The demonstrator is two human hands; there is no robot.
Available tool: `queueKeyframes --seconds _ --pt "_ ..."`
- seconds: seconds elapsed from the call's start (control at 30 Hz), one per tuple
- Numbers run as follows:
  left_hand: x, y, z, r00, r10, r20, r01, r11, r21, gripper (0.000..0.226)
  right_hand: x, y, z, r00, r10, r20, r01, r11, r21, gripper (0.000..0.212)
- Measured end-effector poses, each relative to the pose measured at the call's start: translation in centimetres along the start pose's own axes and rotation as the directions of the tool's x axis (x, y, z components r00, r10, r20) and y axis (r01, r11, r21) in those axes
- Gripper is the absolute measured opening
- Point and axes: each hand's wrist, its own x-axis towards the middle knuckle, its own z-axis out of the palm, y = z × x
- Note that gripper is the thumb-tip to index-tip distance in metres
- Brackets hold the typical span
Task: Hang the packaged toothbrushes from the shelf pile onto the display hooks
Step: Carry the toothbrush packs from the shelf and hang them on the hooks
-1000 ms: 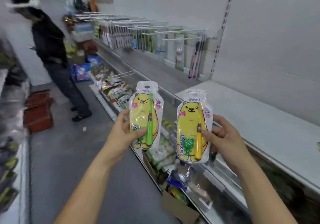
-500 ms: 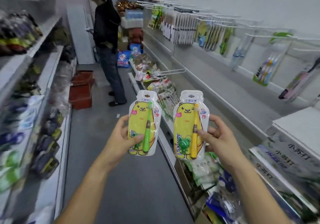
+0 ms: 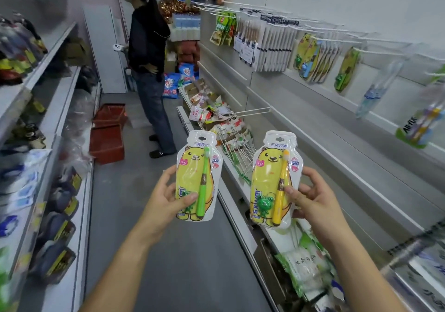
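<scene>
You held one pack in each of your hands, the two hands apart: your left hand (image 3: 166,198) pinched the bear-printed blister pack with the green toothbrush (image 3: 196,176) low on its left edge, thumb across the front. Your right hand (image 3: 310,198) pinched the matching bear-printed pack with the yellow toothbrush (image 3: 277,179) on its right edge. Both packs stood upright over the aisle floor, well apart from the white wire display hooks (image 3: 337,40) on the right wall, so neither was hung yet. The likeliest trouble was at the hook tip. You gripped each pack near the bottom, so its small hang hole at the top could wobble and miss the wire. With both hands full you also had no free hand to steady a hook or part what already hung there. The glossy plastic could slip from a thumb pinch too. The hook carrying similar yellow bear packs (image 3: 308,56) looked crowded, and pushing on one more could knock its neighbours. Loose packets (image 3: 301,268) lay on the low shelf under your right arm. A person in dark clothes (image 3: 149,70) and red plastic baskets (image 3: 107,140) were farther down the aisle, clear of your reach to the wall.
</scene>
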Motion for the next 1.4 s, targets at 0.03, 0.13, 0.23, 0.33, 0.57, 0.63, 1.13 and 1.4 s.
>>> queueKeyframes --seconds 0.03,0.13,0.23,0.33,0.57,0.63,1.13,1.4 --pt "1.4 -0.1 -0.3 1.0 -0.005 0.007 0.005 1.0 -0.002 0.086 1.1 0.2 0.3 1.0 -0.001 0.005 0.001 1.0 0.004 0.039" --pt "6.5 -0.3 -1.1 0.999 -0.011 0.037 0.01 1.0 0.025 0.081 5.3 0.9 0.8 1.0 -0.005 -0.01 0.005 1.0 0.006 0.031" --pt "12.0 0.1 -1.5 0.999 -0.014 0.05 0.013 1.0 0.026 0.083 10.4 1.2 1.3 0.999 -0.013 -0.044 0.014 0.999 0.036 0.032" --pt "17.1 1.2 -1.8 0.996 -0.036 0.087 0.032 0.998 0.046 0.087 14.9 0.9 1.9 0.997 -0.008 -0.077 0.011 0.999 0.043 0.033" --pt "28.0 3.8 -1.7 0.987 -0.008 0.158 -0.002 0.998 0.064 0.079 23.1 -0.5 3.2 0.988 -0.014 -0.157 0.021 0.999 0.044 0.042" --pt "31.0 4.0 -1.8 0.984 -0.024 0.178 0.012 0.998 0.066 0.093 24.9 -0.5 3.5 0.983 -0.014 -0.183 0.023 0.999 0.049 0.042" --pt "51.5 5.0 0.7 0.809 -0.105 0.579 0.075 0.994 0.076 0.078 32.3 -2.3 7.9 0.802 -0.012 -0.597 0.027 0.999 0.017 0.039" --pt "54.6 5.0 6.6 0.693 -0.092 0.715 0.043 0.995 0.086 0.067 32.2 -3.1 6.8 0.679 -0.002 -0.734 0.036 0.999 0.031 0.035"
